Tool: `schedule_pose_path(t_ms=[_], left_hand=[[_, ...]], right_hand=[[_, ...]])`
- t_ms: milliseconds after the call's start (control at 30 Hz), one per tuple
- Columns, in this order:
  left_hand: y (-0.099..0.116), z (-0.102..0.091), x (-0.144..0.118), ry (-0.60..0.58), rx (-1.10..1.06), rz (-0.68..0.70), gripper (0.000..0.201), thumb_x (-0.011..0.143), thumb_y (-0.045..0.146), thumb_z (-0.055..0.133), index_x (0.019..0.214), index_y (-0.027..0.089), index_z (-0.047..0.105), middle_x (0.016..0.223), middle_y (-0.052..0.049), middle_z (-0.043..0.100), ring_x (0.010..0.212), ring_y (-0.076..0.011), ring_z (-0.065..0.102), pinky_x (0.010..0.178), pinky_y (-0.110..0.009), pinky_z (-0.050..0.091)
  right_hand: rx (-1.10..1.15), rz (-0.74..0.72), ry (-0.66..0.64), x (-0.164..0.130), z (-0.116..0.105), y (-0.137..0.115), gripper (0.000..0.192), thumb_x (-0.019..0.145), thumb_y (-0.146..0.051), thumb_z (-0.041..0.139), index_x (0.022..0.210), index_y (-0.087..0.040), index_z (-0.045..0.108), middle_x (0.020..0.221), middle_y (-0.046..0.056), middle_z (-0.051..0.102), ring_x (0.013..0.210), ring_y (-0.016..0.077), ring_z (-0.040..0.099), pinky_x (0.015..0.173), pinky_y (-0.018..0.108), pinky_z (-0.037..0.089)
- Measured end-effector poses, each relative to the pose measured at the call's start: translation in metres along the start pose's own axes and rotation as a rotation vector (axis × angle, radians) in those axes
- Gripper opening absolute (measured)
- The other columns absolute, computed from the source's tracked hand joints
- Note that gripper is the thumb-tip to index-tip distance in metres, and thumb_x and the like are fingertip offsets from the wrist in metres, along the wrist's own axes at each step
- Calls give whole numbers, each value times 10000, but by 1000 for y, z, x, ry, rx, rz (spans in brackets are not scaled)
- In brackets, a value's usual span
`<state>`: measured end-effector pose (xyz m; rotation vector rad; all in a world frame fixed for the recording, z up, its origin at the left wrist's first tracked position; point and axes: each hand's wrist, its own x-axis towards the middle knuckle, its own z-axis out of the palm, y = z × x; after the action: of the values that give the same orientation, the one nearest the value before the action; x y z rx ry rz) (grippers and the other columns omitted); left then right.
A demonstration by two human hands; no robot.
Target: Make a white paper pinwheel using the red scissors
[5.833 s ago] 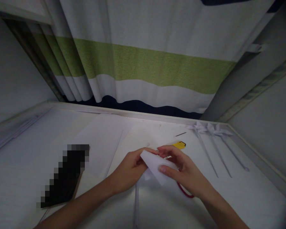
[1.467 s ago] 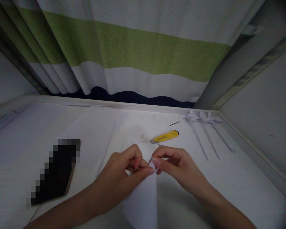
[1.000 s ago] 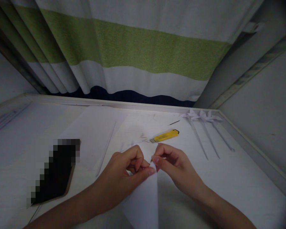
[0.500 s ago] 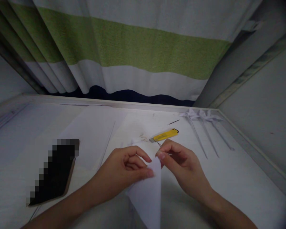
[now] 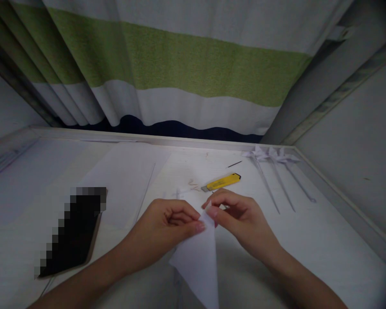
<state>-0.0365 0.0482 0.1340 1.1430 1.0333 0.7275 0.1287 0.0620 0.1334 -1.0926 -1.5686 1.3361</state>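
Note:
A white sheet of paper (image 5: 197, 262), tapering to a point at the top, hangs between my hands near the table's front. My left hand (image 5: 172, 225) pinches its upper left edge between thumb and fingers. My right hand (image 5: 234, 210) is closed at the top corner, thumb against the paper and index finger behind it. Just beyond the right hand lies a yellow utility knife (image 5: 223, 182), its blade end pointing left. Small brown shavings (image 5: 194, 185) lie by that blade end.
Three paper pinwheels on sticks (image 5: 273, 180) lie at the back right. A thin dark rod (image 5: 234, 164) is behind the knife. At the left are a dark phone (image 5: 79, 236) and white paper sheets (image 5: 122, 180). A striped curtain (image 5: 180, 60) hangs beyond the table's back edge.
My left thumb has shifted up along the paper toward the tip. My right hand has moved slightly left and now overlaps the paper's top corner.

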Motion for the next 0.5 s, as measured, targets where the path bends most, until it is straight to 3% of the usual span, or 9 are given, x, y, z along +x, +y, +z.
schedule_pose_path(t_ms=[233,500], left_hand=[[-1,1,1,-12,-49,-23,41,652,181,636,629,158,612,552,42,612,498,-54,542,453,-128,384],[-4,2,4,-10,-30,-28,83,654,217,635,627,149,595,574,28,618,514,-70,551,463,-147,387]], right_hand=[[133,88,-49,4,2,3,159,696,-254,593,575,-152,581,547,-26,526,499,77,475,472,208,416],[83,36,-44,4,-2,6,183,714,-266,580,571,-155,552,542,-23,505,510,77,464,471,201,377]])
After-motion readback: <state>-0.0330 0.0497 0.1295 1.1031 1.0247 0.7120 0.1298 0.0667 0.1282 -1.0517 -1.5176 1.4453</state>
